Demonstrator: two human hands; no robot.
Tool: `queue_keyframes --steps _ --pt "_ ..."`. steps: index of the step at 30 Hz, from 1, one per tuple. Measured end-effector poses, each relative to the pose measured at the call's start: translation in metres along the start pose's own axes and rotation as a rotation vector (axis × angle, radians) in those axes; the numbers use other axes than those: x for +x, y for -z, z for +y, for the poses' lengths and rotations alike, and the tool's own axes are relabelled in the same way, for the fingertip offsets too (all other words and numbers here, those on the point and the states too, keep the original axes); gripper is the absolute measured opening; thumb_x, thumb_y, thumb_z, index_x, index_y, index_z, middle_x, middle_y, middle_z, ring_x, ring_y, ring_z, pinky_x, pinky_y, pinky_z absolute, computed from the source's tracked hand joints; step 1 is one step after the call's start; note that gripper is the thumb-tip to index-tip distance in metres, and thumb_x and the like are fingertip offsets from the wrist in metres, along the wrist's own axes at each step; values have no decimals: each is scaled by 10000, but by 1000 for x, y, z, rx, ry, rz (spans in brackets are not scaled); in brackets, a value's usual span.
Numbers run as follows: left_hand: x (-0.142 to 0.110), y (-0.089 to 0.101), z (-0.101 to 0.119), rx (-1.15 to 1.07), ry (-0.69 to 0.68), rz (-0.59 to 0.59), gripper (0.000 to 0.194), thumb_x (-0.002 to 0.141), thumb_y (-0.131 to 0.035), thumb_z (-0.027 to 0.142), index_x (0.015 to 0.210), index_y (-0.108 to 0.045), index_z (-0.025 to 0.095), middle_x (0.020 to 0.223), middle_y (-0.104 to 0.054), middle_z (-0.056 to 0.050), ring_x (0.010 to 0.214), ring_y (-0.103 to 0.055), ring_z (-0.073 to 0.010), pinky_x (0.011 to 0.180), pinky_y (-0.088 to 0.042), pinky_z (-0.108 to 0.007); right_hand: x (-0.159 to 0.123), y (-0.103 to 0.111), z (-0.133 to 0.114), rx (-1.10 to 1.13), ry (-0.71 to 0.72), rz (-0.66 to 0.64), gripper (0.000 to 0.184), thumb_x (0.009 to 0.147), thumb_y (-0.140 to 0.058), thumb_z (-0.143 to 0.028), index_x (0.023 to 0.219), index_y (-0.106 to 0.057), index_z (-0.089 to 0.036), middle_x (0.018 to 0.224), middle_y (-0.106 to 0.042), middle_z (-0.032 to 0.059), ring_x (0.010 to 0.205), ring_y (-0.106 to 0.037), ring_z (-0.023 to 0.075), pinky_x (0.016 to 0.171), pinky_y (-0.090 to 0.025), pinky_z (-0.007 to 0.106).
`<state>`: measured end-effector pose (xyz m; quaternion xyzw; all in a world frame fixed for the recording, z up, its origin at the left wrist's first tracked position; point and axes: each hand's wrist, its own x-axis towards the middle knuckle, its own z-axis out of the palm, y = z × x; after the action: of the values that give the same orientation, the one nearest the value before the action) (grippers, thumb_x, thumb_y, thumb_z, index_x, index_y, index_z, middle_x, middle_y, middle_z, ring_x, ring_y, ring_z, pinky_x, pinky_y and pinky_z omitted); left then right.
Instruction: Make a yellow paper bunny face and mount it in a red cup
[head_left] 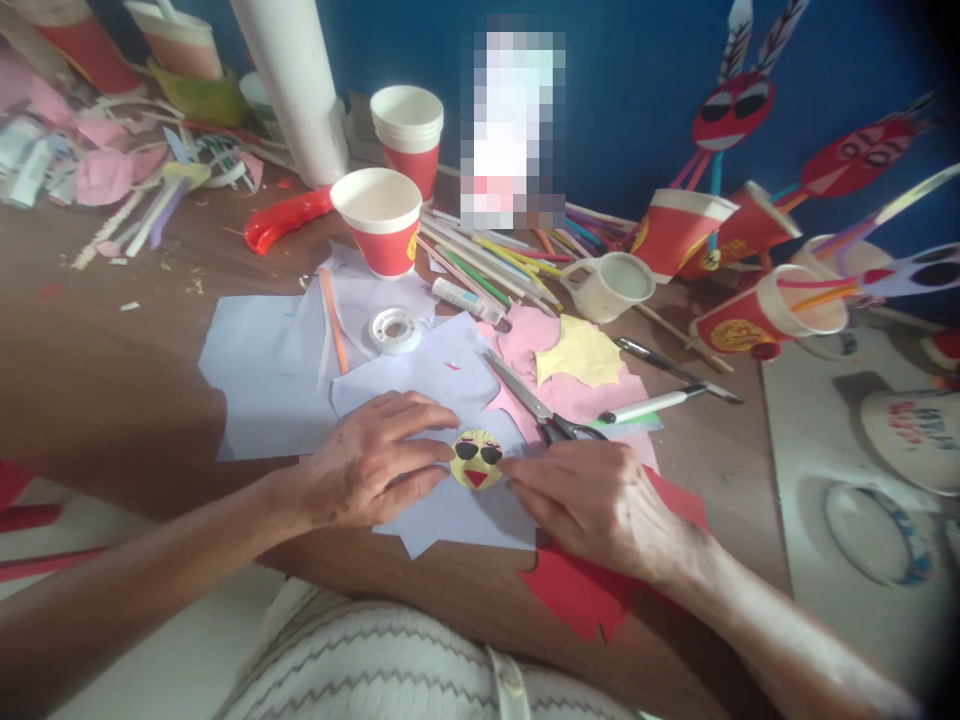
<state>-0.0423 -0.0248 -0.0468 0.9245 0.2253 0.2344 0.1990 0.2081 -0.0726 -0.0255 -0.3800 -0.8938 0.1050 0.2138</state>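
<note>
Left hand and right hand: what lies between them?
In the head view, a round yellow paper face lies there, on lavender paper.

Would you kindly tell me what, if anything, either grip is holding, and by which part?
The yellow paper face has the left grip at its left edge and the right grip at its right; whether either pinches it cannot be told.

Deep blue wall (637,100), brown tabletop (112,350), pale grey surface (817,480) at right
</note>
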Motion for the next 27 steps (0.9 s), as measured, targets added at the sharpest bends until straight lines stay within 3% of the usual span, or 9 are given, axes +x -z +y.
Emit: queue_keyframes --steps 3,7,16,21,27 --pt "0 -3 0 39 79 69 131 855 -553 137 942 -644 171 1054 -644 -93 967 -576 -217 827 -482 -390 2 -1 9 -58 -69 69 224 905 -487 -147 822 -695 -160 636 -668 13 567 -580 116 538 -371 241" --pt "2 -5 1 124 147 53 201 842 -590 195 1029 -645 148 1098 -626 -115 1012 -557 -254 860 -466 -442 3 -4 15 -185 -60 87 227 895 -504 -153 779 -699 -150 632 -657 26 578 -566 138 551 -361 263" --pt "2 -5 1 126 161 40 216 850 -574 207 1046 -641 147 1098 -610 -116 1019 -535 -257 864 -462 -456 9 -12 11 -223 -66 89 196 915 -529 -228 852 -709 -184 737 -673 42 697 -558 168 710 -344 319" --pt "4 -5 0 91 160 66 154 866 -550 160 986 -647 154 1069 -620 -104 998 -544 -236 848 -474 -416 13 -14 10 -150 -219 77 275 910 -501 -192 697 -673 -171 663 -635 29 660 -545 158 706 -316 318" --pt "5 -4 0 83 169 57 140 872 -545 156 962 -652 152 1063 -629 -94 993 -555 -229 855 -464 -406 19 -11 8 -34 -406 -40 187 835 -586 -179 657 -642 -171 641 -618 1 636 -542 143 675 -283 298"
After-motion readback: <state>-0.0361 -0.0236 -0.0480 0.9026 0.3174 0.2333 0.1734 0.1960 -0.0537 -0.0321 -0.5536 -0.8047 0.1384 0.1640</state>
